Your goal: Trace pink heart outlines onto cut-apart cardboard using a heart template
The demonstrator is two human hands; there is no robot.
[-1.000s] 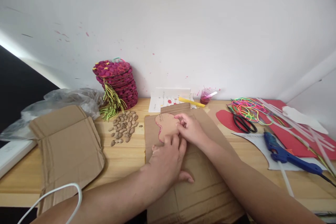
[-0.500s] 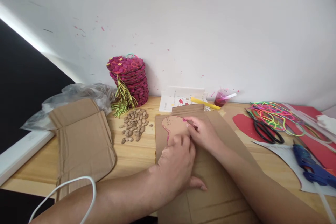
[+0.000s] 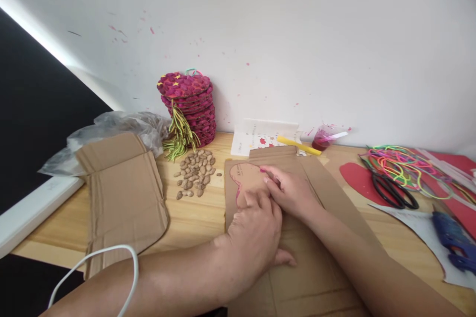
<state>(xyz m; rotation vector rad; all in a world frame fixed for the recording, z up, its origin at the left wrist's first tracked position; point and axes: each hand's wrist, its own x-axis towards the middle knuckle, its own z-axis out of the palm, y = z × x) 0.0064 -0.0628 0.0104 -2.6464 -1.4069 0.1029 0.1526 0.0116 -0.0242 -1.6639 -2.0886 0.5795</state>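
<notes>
A rounded cardboard cutout with pink marks along its edge lies on a larger cardboard sheet. My left hand presses it down with bent fingertips, its thumb stretched out to the right over the sheet. Beside it, my right hand has thumb and index finger at the cutout's upper right edge, seemingly pinching it. A spot of pink shows at the index fingertip. My left hand covers the cutout's lower part.
Left of the sheet are several shelled-looking beans or nuts, a cardboard piece and a plastic bag. Behind stands a magenta tasselled container. Scissors, bright cords and a blue glue gun lie at right.
The whole view has shifted slightly, so things appear a little further right. My hands stay at the cutout with almost the same grip.
</notes>
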